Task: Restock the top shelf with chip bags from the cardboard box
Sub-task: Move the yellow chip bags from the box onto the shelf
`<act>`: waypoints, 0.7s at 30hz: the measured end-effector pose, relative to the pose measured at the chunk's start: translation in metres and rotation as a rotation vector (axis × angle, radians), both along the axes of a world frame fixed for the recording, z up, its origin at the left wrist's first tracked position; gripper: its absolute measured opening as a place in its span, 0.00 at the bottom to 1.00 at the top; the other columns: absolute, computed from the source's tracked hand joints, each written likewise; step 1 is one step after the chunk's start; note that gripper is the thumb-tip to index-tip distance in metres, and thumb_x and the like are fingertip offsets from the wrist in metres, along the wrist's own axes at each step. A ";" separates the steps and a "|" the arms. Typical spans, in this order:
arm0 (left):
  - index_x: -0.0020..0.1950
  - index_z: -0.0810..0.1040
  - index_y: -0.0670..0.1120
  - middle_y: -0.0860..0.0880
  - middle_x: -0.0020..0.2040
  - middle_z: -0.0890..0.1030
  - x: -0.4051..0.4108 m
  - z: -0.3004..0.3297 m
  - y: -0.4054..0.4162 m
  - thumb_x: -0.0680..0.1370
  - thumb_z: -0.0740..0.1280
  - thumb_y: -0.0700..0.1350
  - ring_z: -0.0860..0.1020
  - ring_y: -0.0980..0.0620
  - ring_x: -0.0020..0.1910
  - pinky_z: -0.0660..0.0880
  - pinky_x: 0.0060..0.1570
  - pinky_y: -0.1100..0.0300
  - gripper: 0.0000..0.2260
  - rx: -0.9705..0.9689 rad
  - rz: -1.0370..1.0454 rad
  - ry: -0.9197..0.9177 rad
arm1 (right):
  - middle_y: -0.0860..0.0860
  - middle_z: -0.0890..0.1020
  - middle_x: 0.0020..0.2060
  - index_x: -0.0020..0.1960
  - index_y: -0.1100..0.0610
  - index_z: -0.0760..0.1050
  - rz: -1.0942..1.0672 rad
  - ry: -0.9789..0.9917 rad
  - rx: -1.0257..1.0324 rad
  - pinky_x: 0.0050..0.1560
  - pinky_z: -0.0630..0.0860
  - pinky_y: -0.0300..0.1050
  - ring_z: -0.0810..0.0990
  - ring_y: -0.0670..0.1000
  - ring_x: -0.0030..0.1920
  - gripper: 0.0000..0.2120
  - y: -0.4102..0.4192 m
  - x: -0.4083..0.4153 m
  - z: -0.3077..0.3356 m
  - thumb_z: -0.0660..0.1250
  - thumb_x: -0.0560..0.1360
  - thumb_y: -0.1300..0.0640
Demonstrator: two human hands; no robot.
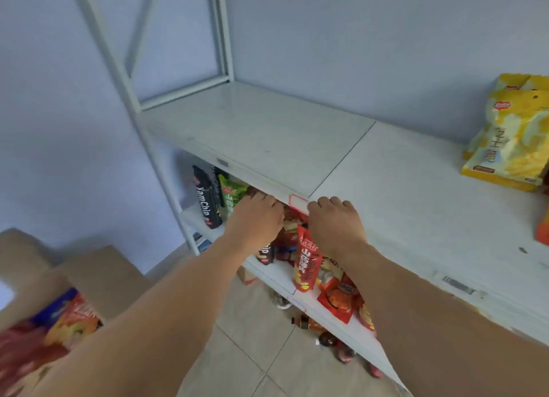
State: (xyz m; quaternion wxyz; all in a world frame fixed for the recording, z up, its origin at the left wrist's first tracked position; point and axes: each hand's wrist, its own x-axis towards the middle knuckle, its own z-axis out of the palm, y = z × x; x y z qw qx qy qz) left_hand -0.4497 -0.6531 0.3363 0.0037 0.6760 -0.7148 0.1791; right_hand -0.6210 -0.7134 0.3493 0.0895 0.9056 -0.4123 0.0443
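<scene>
Cardboard fills the lower left of the frame: the box (89,275) stands on the floor with its flaps up, and blurred chip bags (56,322) in red, orange and blue lie in it. Right of it, upper left to centre, the white shelf frame (118,70) rises against the pale wall. The top shelf (267,135) runs from centre to the right edge, mostly bare. On the lower shelf (273,273), a black bag (206,200) and a green bag (233,196) stand side by side at centre left.

At centre the left hand (257,221) reaches to the front edge of the top shelf; its fingers (261,199) curl under that edge, out of sight, so whether they grasp anything cannot be told. A red price tag (298,202) sits on the edge between the hands. The right hand (335,224) lies just right of the tag, fingers (332,202) bent over the edge, tips hidden too. Below it a red bag (306,263) stands among more red packs on the lower shelf. At far right, yellow bags (511,132) stand on the top shelf, with an orange pack (543,230) at the edge below them.
</scene>
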 end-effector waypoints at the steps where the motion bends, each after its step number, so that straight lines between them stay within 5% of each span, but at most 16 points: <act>1: 0.58 0.79 0.45 0.47 0.55 0.80 0.014 -0.001 0.024 0.85 0.53 0.50 0.78 0.45 0.55 0.73 0.51 0.51 0.17 -0.004 0.046 0.026 | 0.53 0.77 0.59 0.64 0.54 0.72 0.031 0.011 0.018 0.60 0.69 0.49 0.74 0.56 0.59 0.15 0.017 0.015 -0.001 0.58 0.78 0.60; 8: 0.38 0.82 0.46 0.48 0.34 0.80 0.086 -0.033 0.196 0.72 0.73 0.47 0.79 0.44 0.32 0.71 0.30 0.57 0.06 -0.003 0.331 0.040 | 0.53 0.77 0.60 0.63 0.54 0.72 0.288 0.033 0.058 0.59 0.70 0.51 0.74 0.57 0.62 0.13 0.134 0.112 -0.041 0.56 0.80 0.56; 13: 0.58 0.80 0.46 0.48 0.53 0.80 0.124 -0.066 0.306 0.84 0.54 0.49 0.78 0.45 0.52 0.70 0.47 0.53 0.16 0.087 0.524 0.152 | 0.52 0.78 0.58 0.62 0.53 0.72 0.424 0.070 0.060 0.54 0.71 0.49 0.75 0.55 0.59 0.12 0.218 0.174 -0.064 0.54 0.82 0.55; 21: 0.58 0.79 0.48 0.49 0.58 0.80 0.253 -0.120 0.450 0.84 0.55 0.51 0.78 0.47 0.54 0.71 0.46 0.55 0.14 0.079 0.728 0.298 | 0.52 0.80 0.50 0.53 0.53 0.73 0.548 0.108 0.141 0.43 0.67 0.48 0.79 0.55 0.51 0.07 0.335 0.319 -0.112 0.57 0.81 0.56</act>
